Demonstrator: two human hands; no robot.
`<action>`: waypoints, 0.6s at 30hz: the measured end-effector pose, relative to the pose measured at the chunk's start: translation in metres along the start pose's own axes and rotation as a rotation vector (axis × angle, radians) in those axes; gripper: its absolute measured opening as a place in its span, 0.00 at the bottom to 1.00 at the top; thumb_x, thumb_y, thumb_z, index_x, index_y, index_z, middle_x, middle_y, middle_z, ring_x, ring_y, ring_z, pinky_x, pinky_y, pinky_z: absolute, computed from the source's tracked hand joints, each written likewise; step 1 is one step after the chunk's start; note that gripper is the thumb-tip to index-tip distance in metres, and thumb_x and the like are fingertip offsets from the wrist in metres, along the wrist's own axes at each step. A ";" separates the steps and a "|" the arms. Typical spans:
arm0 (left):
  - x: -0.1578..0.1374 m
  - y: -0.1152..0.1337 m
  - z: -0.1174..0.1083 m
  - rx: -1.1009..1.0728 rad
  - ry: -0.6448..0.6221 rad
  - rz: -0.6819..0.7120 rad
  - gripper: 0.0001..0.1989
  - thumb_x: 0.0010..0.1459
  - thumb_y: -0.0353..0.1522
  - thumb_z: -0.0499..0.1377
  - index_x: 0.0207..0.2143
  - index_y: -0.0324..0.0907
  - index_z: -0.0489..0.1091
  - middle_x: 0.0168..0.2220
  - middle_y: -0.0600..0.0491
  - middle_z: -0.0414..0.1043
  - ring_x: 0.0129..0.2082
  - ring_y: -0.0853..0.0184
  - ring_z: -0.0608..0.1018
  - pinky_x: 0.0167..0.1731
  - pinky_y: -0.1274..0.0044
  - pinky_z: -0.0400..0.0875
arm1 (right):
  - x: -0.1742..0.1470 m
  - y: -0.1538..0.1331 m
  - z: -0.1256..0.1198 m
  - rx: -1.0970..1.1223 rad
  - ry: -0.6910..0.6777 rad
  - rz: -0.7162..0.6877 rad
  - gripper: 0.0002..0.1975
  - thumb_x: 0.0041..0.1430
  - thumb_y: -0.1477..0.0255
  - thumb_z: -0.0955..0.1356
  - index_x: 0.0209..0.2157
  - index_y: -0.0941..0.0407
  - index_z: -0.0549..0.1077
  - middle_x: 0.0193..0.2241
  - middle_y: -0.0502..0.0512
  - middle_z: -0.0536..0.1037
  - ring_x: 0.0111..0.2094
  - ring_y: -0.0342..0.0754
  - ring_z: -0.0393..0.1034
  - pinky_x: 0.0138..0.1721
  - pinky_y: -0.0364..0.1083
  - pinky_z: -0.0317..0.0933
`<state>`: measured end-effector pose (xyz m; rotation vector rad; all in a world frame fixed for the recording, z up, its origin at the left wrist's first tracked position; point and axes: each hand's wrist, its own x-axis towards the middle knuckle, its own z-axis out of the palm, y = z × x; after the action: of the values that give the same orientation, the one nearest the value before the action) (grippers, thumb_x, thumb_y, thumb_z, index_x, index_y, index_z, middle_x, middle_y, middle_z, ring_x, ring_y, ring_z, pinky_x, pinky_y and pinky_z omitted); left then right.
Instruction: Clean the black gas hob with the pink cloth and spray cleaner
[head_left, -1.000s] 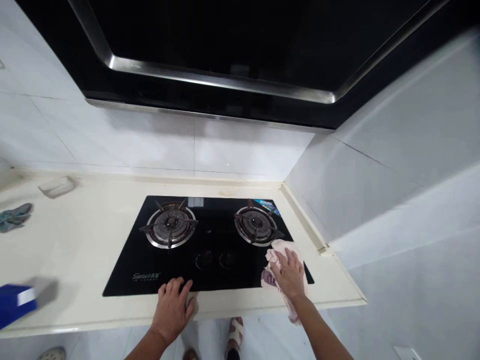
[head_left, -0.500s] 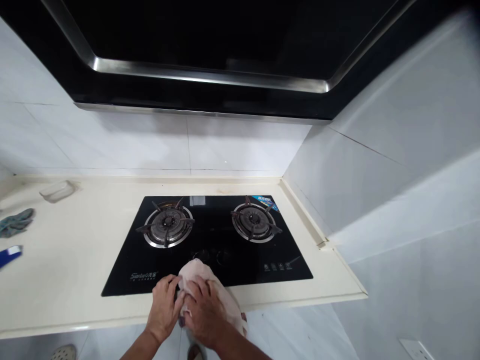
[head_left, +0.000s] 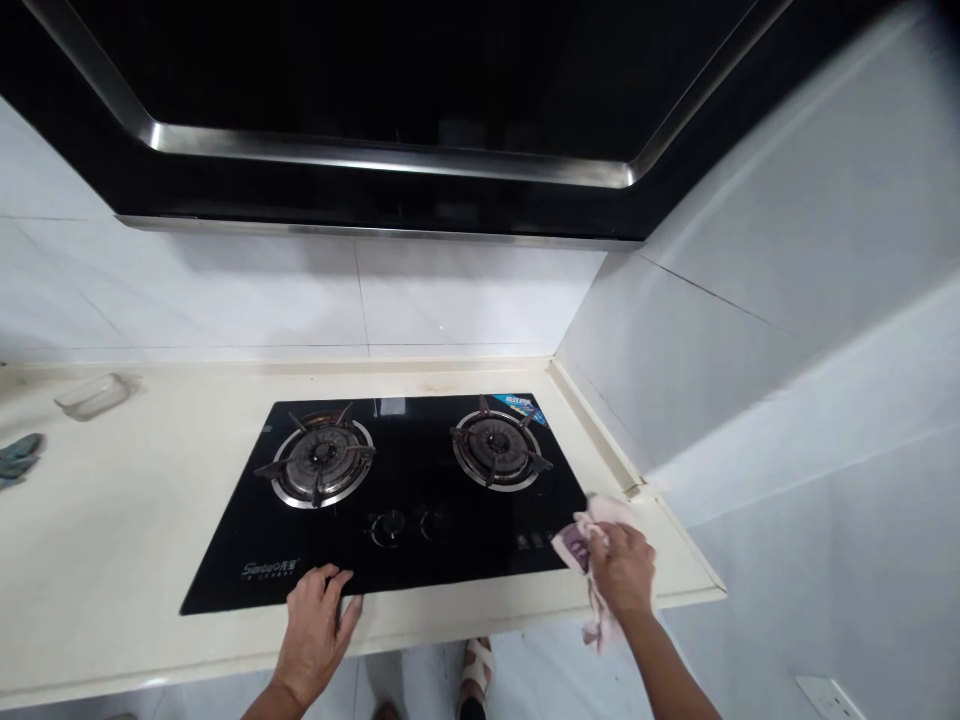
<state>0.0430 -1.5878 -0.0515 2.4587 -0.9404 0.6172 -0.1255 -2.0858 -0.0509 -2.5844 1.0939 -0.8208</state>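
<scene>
My right hand (head_left: 621, 570) grips a pale pink cloth (head_left: 609, 510) with a dark purplish patch. The cloth lies over the right front corner of the black glass gas stove (head_left: 420, 450) and the counter beside it, and one end hangs lower, below the hand. On the stove's front edge, left of the middle, rests my left hand (head_left: 319, 615). It holds nothing; its fingers are slightly bent and the thumb stands apart. Behind the hands are the left burner (head_left: 322, 455), the right burner (head_left: 499, 445) and a control knob (head_left: 388, 527).
A black range hood (head_left: 390, 190) hangs low over the stove. On the cream counter (head_left: 135, 530) at left lie a clear dish (head_left: 91, 397) and a dark greenish cloth (head_left: 19, 457). A tiled wall (head_left: 712, 380) closes off the right side.
My right hand has moved right with the cloth, from the stove's front middle to its right front corner. My left hand, which was touching the cloth, is now apart from it on the stove's edge.
</scene>
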 end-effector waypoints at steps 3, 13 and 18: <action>-0.001 0.000 0.001 0.020 0.020 0.008 0.15 0.66 0.40 0.56 0.50 0.44 0.70 0.47 0.45 0.70 0.50 0.56 0.73 0.45 0.65 0.68 | 0.021 0.024 -0.007 0.142 0.106 0.042 0.33 0.62 0.44 0.55 0.37 0.59 0.75 0.37 0.68 0.74 0.47 0.63 0.66 0.51 0.61 0.60; -0.001 -0.001 0.002 0.066 0.023 0.041 0.15 0.65 0.40 0.57 0.50 0.43 0.70 0.47 0.46 0.70 0.49 0.55 0.73 0.45 0.64 0.69 | 0.032 -0.094 0.035 -0.032 -0.193 0.067 0.34 0.63 0.54 0.58 0.64 0.56 0.63 0.66 0.65 0.62 0.67 0.63 0.52 0.62 0.67 0.48; 0.000 -0.002 0.004 0.051 0.005 0.014 0.16 0.65 0.42 0.56 0.50 0.44 0.70 0.47 0.45 0.70 0.49 0.54 0.73 0.46 0.62 0.69 | -0.046 -0.130 0.035 -0.070 -0.084 -0.051 0.31 0.65 0.58 0.59 0.61 0.62 0.66 0.64 0.70 0.65 0.67 0.67 0.52 0.62 0.67 0.48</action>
<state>0.0450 -1.5885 -0.0556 2.4958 -0.9516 0.6600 -0.0543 -1.9619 -0.0468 -2.6877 1.0551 -0.6891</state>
